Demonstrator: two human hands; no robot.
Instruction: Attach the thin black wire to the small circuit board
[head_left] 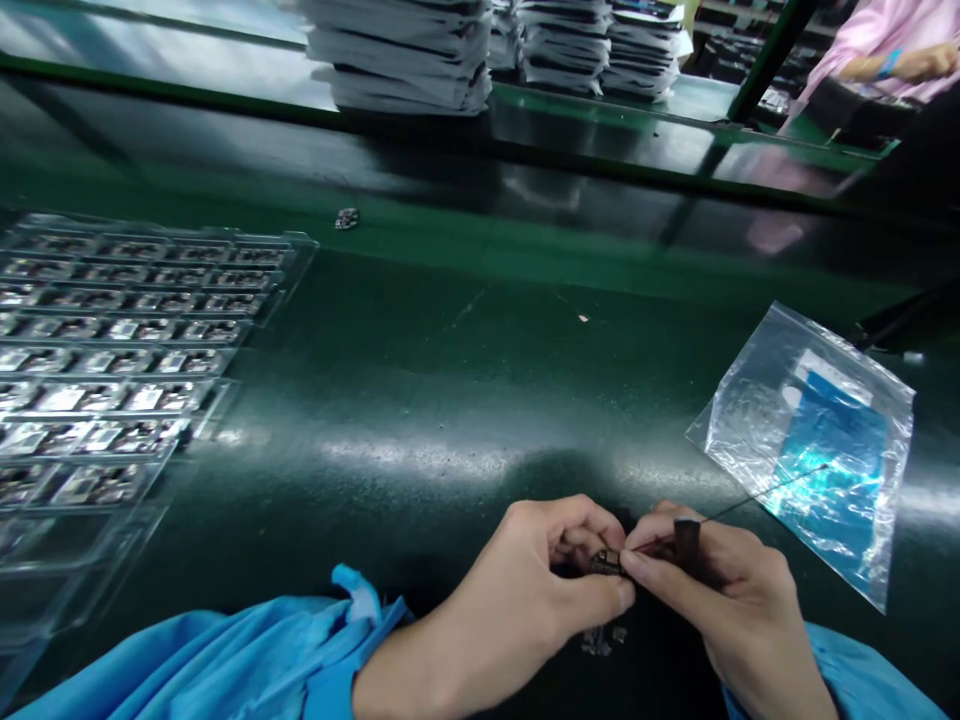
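Observation:
Low in the head view, my left hand (536, 585) is closed, pinching a small dark electronic part (606, 561) between thumb and fingers. My right hand (724, 590) meets it there, thumb and forefinger pressed together around a thin dark cable (765, 493). The cable's far end sticks out up and to the right, over a plastic bag. A black band (686, 542) lies by the right forefinger; whether it is on the finger or the cable I cannot tell. Below the hands, several tiny metal pieces (597, 641) lie on the dark green table (420, 400).
Clear plastic trays (296, 262) of small circuit boards cover the left side. A clear bag (742, 400) with a blue sheet lies at right. One small part (346, 218) sits near the back. Paper stacks (405, 60) stand on a shelf; a person's arm (900, 65) shows beyond.

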